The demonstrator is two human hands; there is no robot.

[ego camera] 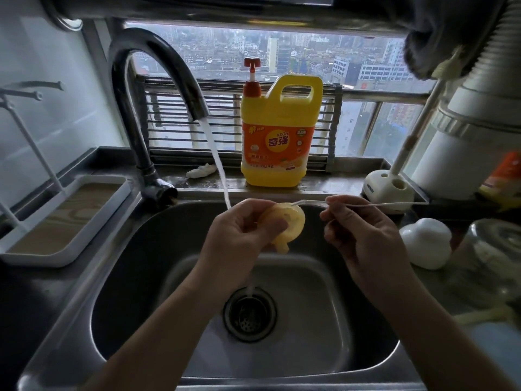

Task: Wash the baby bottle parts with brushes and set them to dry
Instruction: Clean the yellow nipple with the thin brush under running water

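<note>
- Nipple (293, 224) of soft, yellowish translucent silicone, round with a wide flange, is above the steel sink (141, 277), gripped in the curled fingers of the left hand (239, 235).
- Right hand (363, 235) pinches a thin wire brush (366, 205); its bristled tip touches the nipple's rim.
- Water (217, 162) falls from the curved metal faucet (135, 80).

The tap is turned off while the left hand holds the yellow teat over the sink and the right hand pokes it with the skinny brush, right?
No, the tap is on: the head view shows water running from it into the sink. The rest is right: left hand holds the yellow teat, right hand pokes it with the skinny brush.
</note>
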